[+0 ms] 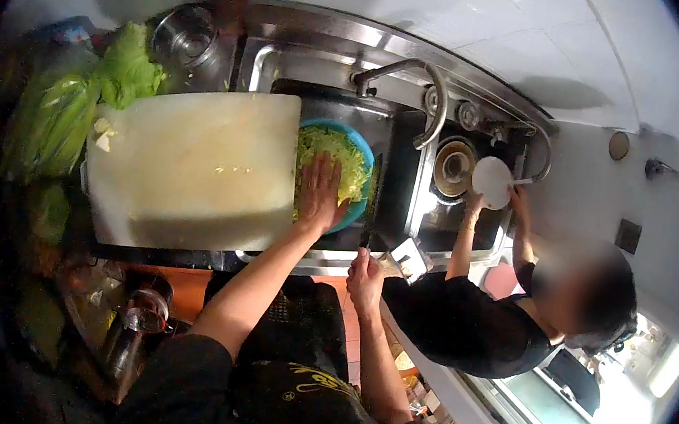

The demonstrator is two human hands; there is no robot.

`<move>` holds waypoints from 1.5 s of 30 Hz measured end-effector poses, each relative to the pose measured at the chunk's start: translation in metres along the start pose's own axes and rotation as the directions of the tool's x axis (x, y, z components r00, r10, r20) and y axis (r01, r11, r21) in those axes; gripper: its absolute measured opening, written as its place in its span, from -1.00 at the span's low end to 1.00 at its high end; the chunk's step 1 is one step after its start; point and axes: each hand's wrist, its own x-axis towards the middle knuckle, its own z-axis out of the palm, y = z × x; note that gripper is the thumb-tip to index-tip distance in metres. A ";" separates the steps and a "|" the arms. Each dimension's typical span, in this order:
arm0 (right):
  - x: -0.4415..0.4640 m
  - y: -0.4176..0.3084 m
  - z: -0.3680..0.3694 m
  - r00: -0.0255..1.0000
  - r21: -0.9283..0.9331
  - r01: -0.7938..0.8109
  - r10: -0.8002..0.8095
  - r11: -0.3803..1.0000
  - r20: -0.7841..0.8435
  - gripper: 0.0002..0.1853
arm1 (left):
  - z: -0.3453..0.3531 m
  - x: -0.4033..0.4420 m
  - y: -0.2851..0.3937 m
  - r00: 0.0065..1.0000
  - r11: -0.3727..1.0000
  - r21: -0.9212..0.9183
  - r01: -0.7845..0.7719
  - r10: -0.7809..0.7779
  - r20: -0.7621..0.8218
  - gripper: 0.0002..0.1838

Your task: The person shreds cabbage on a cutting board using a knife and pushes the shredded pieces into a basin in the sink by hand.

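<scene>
My left hand (321, 194) lies with fingers spread on shredded green vegetable (343, 159) in a blue bowl (368, 159). The bowl sits in the sink, just right of a large white cutting board (195, 168). Closed around the handle of a knife (371, 215), my right hand (365, 279) is at the sink's front edge. The dark blade points away from me, beside the bowl's right side. A few pale scraps lie on the board.
Leafy greens (56, 112) lie left of the board. A metal bowl (186, 37) stands behind them. At the right sink, near a curved faucet (440, 98), a co-worker (468, 325) holds a white plate (492, 182). Stacked bowls (454, 168) sit in that sink.
</scene>
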 end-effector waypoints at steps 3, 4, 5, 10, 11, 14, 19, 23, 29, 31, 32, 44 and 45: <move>-0.001 -0.005 -0.005 0.999 -0.024 0.036 -0.036 0.999 -0.013 -0.44 | 0.026 0.017 -0.009 0.994 0.990 0.137 -0.024 0.008 0.113 -0.03; -0.001 -0.007 -0.008 1.000 -0.069 0.002 -0.003 0.998 -0.012 -0.46 | 0.031 0.024 -0.010 0.987 0.984 0.177 0.001 -0.030 0.160 -0.04; -0.004 -0.009 -0.013 0.999 -0.117 -0.036 0.035 0.992 -0.009 -0.47 | 0.035 0.027 -0.010 0.986 0.984 0.180 -0.001 -0.029 0.164 -0.04; -0.012 -0.035 -0.026 0.987 0.139 -0.124 0.107 0.982 0.120 -0.50 | -0.015 0.015 0.010 0.993 0.999 0.040 -0.031 0.027 0.114 -0.08; -0.012 -0.037 -0.029 0.988 0.146 -0.125 0.109 0.981 0.110 -0.50 | -0.017 0.007 0.006 0.992 0.998 0.039 -0.043 0.038 0.119 -0.08; -0.016 -0.040 -0.038 0.923 0.408 -0.354 0.244 0.842 0.298 -0.45 | -0.020 -0.012 -0.009 0.975 0.976 -0.150 -0.155 0.128 -0.180 -0.33; -0.010 -0.068 -0.047 0.771 0.567 -0.625 0.307 0.537 0.558 -0.39 | -0.064 -0.026 0.014 0.864 0.723 -0.507 -0.469 0.495 -0.093 -0.22; -0.006 -0.072 -0.059 0.636 0.524 -0.764 0.305 0.377 0.708 -0.40 | -0.067 -0.032 0.037 0.623 0.629 -0.440 -0.640 0.761 0.182 -0.14; -0.011 -0.072 -0.084 0.576 0.420 -0.797 0.338 0.433 0.744 -0.40 | -0.028 0.018 -0.002 0.892 0.917 -0.102 -0.385 0.399 0.212 -0.17; -0.017 -0.077 -0.086 0.556 0.374 -0.811 0.394 0.450 0.732 -0.40 | -0.049 0.014 0.008 0.917 0.921 -0.148 -0.361 0.380 0.125 -0.14; -0.019 -0.076 -0.086 0.547 0.378 -0.813 0.360 0.442 0.756 -0.40 | -0.065 0.012 0.021 0.849 0.852 -0.231 -0.470 0.508 0.146 -0.14; -0.032 -0.065 -0.061 0.901 -0.793 0.403 -0.351 0.457 0.256 -0.67 | -0.104 -0.020 0.008 0.898 0.805 -0.449 -0.388 0.439 0.010 -0.33; -0.037 -0.076 -0.059 0.909 -0.839 0.382 -0.321 0.387 0.265 -0.70 | -0.110 -0.029 0.017 0.823 0.750 -0.482 -0.453 0.559 0.097 -0.32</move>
